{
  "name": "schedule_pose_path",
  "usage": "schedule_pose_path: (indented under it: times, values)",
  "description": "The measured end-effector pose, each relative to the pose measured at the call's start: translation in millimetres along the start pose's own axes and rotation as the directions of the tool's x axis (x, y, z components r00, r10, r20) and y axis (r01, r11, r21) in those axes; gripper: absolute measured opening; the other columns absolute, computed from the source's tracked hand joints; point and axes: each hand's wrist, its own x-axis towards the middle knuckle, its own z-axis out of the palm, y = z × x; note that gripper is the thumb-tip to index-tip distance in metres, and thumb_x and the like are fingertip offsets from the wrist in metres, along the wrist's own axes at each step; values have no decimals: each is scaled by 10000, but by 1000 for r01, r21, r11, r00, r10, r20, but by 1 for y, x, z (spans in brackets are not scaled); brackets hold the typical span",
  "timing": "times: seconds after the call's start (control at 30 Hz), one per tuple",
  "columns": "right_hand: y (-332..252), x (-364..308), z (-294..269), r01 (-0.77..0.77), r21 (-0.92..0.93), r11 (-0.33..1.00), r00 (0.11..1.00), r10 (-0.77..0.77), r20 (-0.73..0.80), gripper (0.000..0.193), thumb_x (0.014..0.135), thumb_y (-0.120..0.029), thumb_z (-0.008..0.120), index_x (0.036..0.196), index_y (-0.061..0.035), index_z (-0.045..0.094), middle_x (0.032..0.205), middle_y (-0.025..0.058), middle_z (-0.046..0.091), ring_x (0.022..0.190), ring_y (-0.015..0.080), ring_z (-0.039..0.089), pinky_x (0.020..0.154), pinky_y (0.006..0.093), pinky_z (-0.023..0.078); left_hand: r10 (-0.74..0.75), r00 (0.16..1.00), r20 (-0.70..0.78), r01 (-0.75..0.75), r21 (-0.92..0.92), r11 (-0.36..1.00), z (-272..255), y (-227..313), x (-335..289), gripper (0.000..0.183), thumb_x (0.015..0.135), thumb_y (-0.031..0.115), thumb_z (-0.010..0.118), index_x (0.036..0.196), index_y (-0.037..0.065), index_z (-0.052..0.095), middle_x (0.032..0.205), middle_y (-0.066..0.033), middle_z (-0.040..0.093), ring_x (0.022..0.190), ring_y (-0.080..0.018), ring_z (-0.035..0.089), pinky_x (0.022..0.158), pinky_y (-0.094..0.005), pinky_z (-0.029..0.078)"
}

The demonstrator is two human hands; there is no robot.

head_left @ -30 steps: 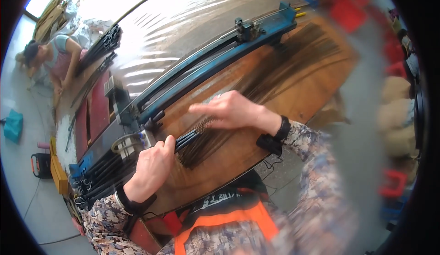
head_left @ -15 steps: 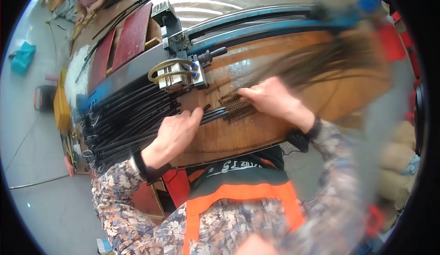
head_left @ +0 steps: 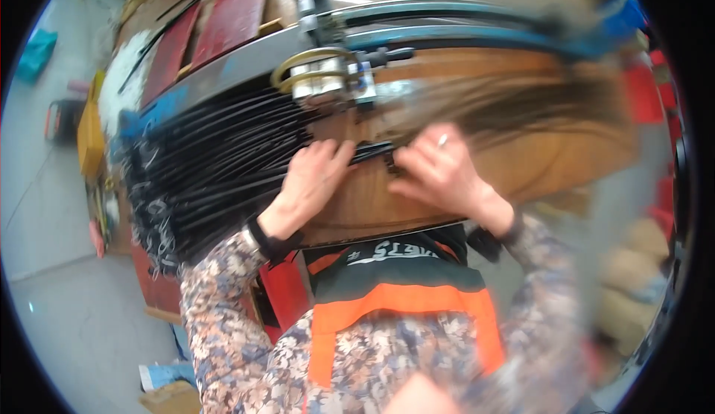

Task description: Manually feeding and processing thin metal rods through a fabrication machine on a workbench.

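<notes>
My left hand (head_left: 316,179) is closed round a few thin black tubes (head_left: 370,150), whose ends stick out to its right. Just beyond those ends, my right hand (head_left: 443,170) has its fingers curled, smeared by motion. A small dark coiled piece shows at its fingertips; what it grips is not clear. A loose bundle of long, thin coil springs (head_left: 521,109) stretches away to the right behind this hand. Many black tubes (head_left: 223,146) lie side by side to the left, with pale wire loops at their far-left ends.
A metal clamp unit (head_left: 320,83) with yellowish hoses stands just beyond my hands. Blue rails (head_left: 462,34) run right from it along the wooden table (head_left: 357,217). Dark red boards (head_left: 231,19) lie at the back left, and a yellow box (head_left: 91,135) stands further left.
The view has shifted, so the bench sits higher. My right hand has lifted its fingers off the springs' near ends and curled them beside the tube ends. My left hand still holds the tubes.
</notes>
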Motion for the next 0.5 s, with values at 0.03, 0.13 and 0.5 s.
schedule_pose_path:
  times: [0.03, 0.13, 0.5]
  values:
    - [-9, -3, 1, 52, 51, 997, 988, -59, 142, 369, 682, -321, 825, 918, -102, 645, 858, 56, 580, 871, 278, 583, 761, 421, 474, 39, 998, -44, -39, 6, 999, 3, -2, 2, 285, 891, 244, 649, 1131, 103, 585, 886, -62, 577, 841, -234, 617, 680, -385, 493]
    - [-45, -25, 19, 71, 178, 982, 943, -124, 309, 208, 722, -220, 770, 824, -106, 629, 779, 49, 533, 805, 245, 566, 668, 375, 475, 15, 997, -70, -13, 32, 999, 11, 20, -2, 386, 856, 305, 695, 1175, 113, 596, 937, -54, 569, 928, -229, 573, 774, -389, 429]
    - [-76, 6, 29, 135, 226, 965, 832, -234, 504, 230, 724, -119, 699, 923, -96, 585, 854, 76, 528, 857, 257, 563, 689, 371, 459, -199, 954, -226, 227, 107, 968, -38, -71, -43, 130, 805, 173, 724, 883, 103, 647, 875, -53, 610, 899, -251, 602, 758, -385, 488]
